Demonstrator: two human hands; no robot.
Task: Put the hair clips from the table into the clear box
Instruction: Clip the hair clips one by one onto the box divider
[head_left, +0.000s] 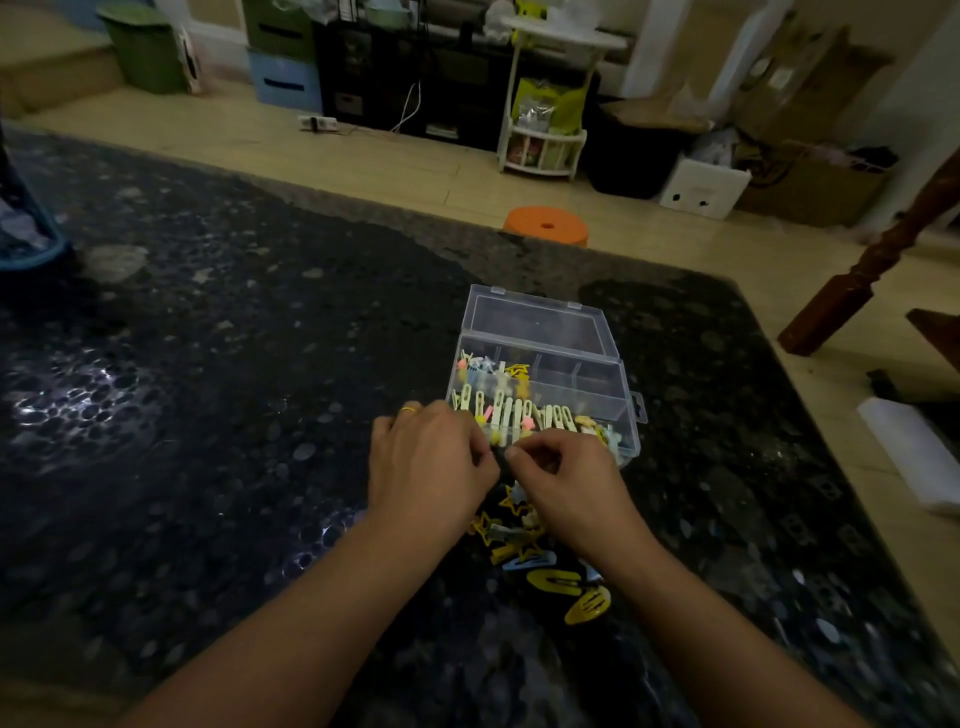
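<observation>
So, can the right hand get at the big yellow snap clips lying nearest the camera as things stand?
Probably yes. The yellow snap clips lie uncovered on the table, just beside the right forearm, with nothing on top of them. The right hand is up at the clear box and would only need to draw back.

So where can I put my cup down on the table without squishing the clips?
The wide dark table to the left of the left hand is bare; so is the strip right of the clear box. It is crowded between the two hands and beneath the right hand, where loose hair clips lie.
</observation>
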